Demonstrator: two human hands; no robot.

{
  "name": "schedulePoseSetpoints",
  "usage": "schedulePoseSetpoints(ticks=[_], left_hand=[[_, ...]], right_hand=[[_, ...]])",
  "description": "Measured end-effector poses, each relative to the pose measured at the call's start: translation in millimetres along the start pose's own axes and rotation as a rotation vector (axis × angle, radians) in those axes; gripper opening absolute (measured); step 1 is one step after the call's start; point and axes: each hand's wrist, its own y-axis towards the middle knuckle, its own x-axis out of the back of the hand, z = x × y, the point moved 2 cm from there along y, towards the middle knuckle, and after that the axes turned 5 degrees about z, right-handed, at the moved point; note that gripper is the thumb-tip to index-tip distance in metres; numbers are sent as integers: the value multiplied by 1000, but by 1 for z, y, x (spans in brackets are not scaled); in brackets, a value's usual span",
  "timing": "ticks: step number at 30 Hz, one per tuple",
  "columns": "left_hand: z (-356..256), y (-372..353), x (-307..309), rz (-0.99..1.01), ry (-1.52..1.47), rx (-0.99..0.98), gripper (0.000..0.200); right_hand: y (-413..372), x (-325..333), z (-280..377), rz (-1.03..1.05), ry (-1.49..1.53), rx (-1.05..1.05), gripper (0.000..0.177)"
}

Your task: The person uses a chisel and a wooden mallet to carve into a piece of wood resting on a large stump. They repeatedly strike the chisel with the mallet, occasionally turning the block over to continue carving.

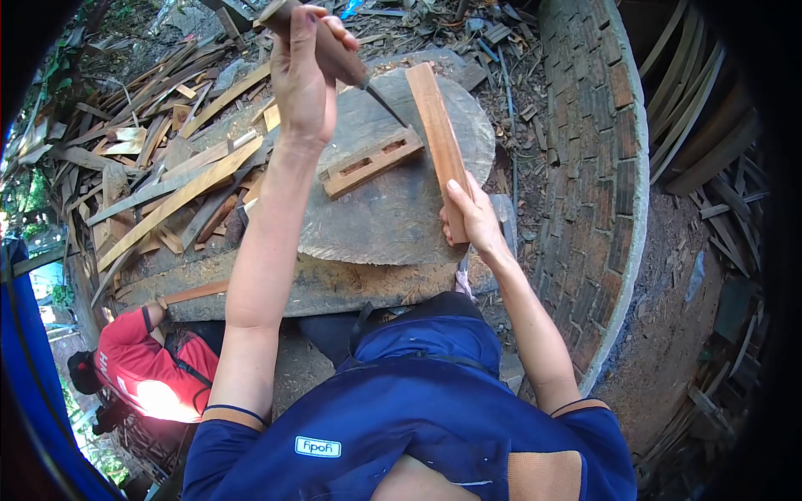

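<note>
**Reddish-brown wooden plank (439, 134) gripped at one end, blade raised over it**

The plank runs lengthwise across the round grey weathered wooden desk (393, 225). Its near end is in the right hand (472, 219) and its far end reaches the desk's far edge. Whether it lies flat or is propped at a slant cannot be told from this view. The right hand is closed around the plank's end, with the thumb pressed against the face.

The left hand (305, 75) is lifted high, fist tight around the thick brown wooden handle of a dark-bladed knife (380, 100). The tip points down toward the plank's upper half. Just beside the plank, under the blade, lies a small pale wooden block with two rectangular slots (372, 161).

A heap of split offcuts and wood scraps (167, 159) lies to the left of the desk. A curved brick wall (593, 167) stands to the right. A person in a red shirt (150, 376) crouches low at the left.

The chief hazard, as I judge it, is the right thumb and fingers. They share the plank's narrow face with the blade's likely line, so a stroke that glances along the grain could slide toward them. A one-handed grip at the very end gives little control, and the plank might kick or twist when struck. The slotted block sits close enough to be clipped, and flying chips could reach the crouching person.
</note>
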Motion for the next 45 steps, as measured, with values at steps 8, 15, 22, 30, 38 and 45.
schedulePoseSetpoints(ticks=[8, 15, 22, 30, 38, 45], left_hand=[[15, -16, -8, 78, 15, 68, 47], [22, -22, -17, 83, -10, 130, 21], [22, -25, -18, 106, 71, 138, 8], [28, -35, -25, 152, 253, 83, 5], [40, -41, -51, 195, 498, -48, 12], [58, -54, -81, 252, 611, -188, 17]], right_hand=[[2, 3, -7, -6, -20, 13, 56], [1, 3, -5, 9, -9, 14, 56], [1, 3, -3, 11, -9, 3, 57], [2, 4, -5, 18, -23, 16, 56], [-8, 10, 51, -174, -447, 387, 53], [-105, -2, 161, -347, -700, 863, 51]])
